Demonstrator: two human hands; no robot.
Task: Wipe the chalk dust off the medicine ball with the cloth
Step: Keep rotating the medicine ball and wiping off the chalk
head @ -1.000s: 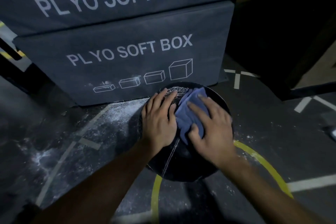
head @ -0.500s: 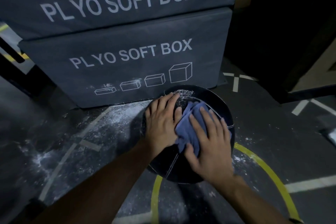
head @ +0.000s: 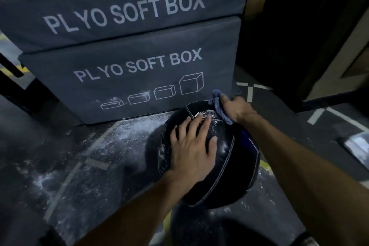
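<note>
A big black medicine ball (head: 229, 166) sits on the dark floor (head: 60, 166), right in front of two stacked grey boxes (head: 129, 62). Each box has white words that say PLYO SOFT BOX. The lower box also has little white drawings of boxes in a row.

The left hand (head: 191, 146) lies flat on top of the ball with its fingers spread wide. It holds nothing. Its fingertips reach a white patch of chalk dust (head: 209, 113) near the top of the ball.

The right hand (head: 235, 109) is at the far side of the ball, up by the lower box. Its fingers are curled tight round a blue cloth (head: 219, 106). The cloth is bunched up, and one end hangs down against the ball, just beside the chalk patch.

The floor has lots of white powder (head: 127, 132) on it, most of it to the left of the ball. There are pale lines on the floor, a white cross (head: 250, 90) to the right of the boxes, and a bit of yellow line (head: 264, 165) peeking out by the ball. The room is dim, and the far right side is very dark.
</note>
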